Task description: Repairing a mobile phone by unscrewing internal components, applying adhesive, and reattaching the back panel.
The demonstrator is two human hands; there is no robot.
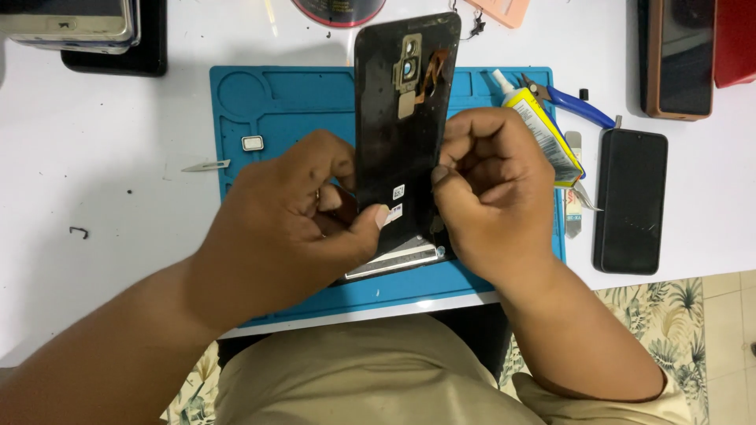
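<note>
Head view: my left hand (291, 228) and right hand (492, 189), fingers curled tight, pinch the black phone back panel (398, 126) upright over the blue mat (283, 102). I judge steady, even edge pressure best. Glue tube (543, 134) lies beyond.

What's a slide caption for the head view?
Both hands grip a black phone back cover over a blue repair mat.

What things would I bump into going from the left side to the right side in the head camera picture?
Small black hook → thin metal blade → small white square frame → left hand → black phone back cover → right hand → yellow glue tube → black phone.
</note>
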